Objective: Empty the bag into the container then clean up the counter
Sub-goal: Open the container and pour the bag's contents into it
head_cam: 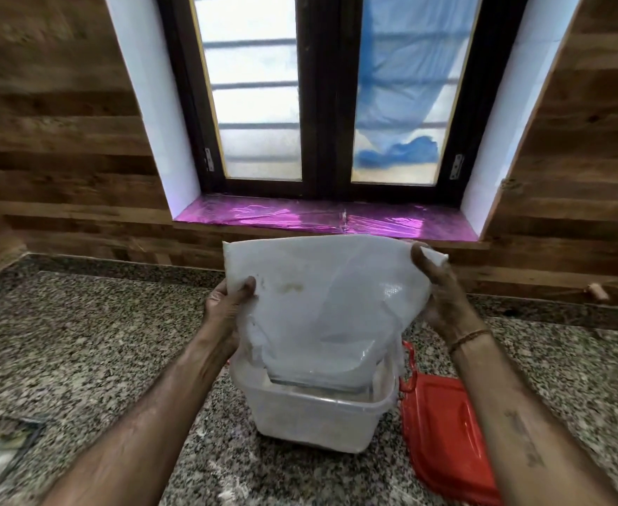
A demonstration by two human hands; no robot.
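Head: bag (322, 297) between hands (227, 308) (437, 294)

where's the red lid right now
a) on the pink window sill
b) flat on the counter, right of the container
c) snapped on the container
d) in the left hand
b: the red lid lies flat on the counter just to the right of the container, which stands open under the bag.
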